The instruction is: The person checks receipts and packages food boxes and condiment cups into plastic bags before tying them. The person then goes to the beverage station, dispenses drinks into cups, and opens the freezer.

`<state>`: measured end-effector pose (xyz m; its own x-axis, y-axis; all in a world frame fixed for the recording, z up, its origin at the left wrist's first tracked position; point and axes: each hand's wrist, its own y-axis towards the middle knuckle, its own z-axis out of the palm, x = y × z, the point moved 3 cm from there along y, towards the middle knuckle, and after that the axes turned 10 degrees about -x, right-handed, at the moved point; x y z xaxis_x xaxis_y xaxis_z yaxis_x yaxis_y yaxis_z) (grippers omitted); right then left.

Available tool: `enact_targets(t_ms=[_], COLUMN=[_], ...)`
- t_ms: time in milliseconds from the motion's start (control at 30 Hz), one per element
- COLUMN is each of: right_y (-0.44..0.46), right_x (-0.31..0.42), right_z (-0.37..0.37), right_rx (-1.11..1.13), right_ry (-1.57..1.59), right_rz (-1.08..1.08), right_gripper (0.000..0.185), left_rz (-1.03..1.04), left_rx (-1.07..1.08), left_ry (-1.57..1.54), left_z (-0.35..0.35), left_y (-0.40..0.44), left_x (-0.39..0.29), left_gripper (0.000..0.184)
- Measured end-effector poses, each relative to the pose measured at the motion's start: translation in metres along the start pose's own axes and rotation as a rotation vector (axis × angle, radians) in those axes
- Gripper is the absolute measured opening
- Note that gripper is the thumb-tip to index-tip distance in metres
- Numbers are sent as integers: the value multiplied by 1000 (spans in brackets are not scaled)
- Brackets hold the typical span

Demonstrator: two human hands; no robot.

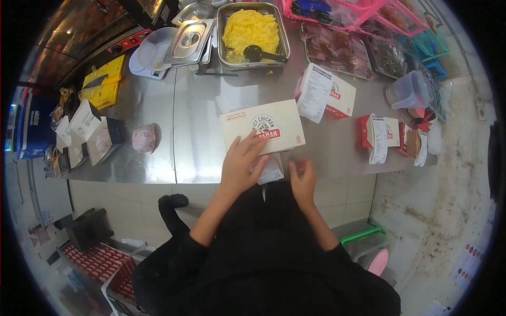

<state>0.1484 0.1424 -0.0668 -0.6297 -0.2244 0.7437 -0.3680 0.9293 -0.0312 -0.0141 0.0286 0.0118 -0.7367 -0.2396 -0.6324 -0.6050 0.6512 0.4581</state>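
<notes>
A closed white box with a red and black chicken logo (237,120) lies on the steel table in front of me. My left hand (242,162) rests on its lower part with the fingers spread. Below the box's near edge, a printed paper slip (271,169) sticks out. My right hand (302,176) is just right of the slip at the table's front edge, its fingers curled; whatever they may hold is too small to make out. Behind and to the right stands another box (343,95) with a long receipt (315,92) on it.
The steel table (200,116) bears a tray of yellow food (250,31) with a black spoon, a wrapped round item (144,138), open boxes (100,139) at left, receipted boxes (390,131) at right, a clear jug (408,90), and pink baskets (369,18) at the back.
</notes>
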Motion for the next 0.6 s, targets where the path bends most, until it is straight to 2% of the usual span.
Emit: enact_targets(t_ms=[33,100,133,167,200,233,267,300,367,400,467,533,600], right_y=[-5,-19,-22,-22,-23,-23,-27,-32,-45,-53,-65,-73,-73], right_x=[7,23,23,17,14,17,15,17,32,38,37,44,56], right_z=[-3,4,11,22,30,31,31,30,13,4,-14,-29,-45], right_rx=[0,325,329,352,373,380,427,469,507,538,604,674,618], right_ry=[-2,-48,-50,106,262,257,369,478,499,524,443,370,478], right_rz=[-4,-97,-96,56,210,211,424,637,681,722,653,584,524], right_gripper=[50,40,40,37,33,33,29,26,23,20,23,29,48], left_rz=[-162,-388,-619,-848,-851,-1225,-1601,-1610,-2014,-2021,-1669,-1679,-1657], left_rx=[-68,-226,-359,-496,-499,-434,-352,-358,81,74,233,236,396], left_ry=[-171,-253,-413,-573,-572,-744,-912,-911,-1526,-1531,-1416,-1323,-1109], left_z=[-8,-26,-23,-15,-12,-3,6,7,24,23,21,16,5], left_y=[-7,-37,-64,-92,-107,-127,-147,-148,-149,-149,-143,-149,-154], left_x=[4,6,11,16,14,13,10,11,0,-5,-22,-32,-42], left_gripper=[32,32,31,31,31,32,34,34,34,34,42,36,30])
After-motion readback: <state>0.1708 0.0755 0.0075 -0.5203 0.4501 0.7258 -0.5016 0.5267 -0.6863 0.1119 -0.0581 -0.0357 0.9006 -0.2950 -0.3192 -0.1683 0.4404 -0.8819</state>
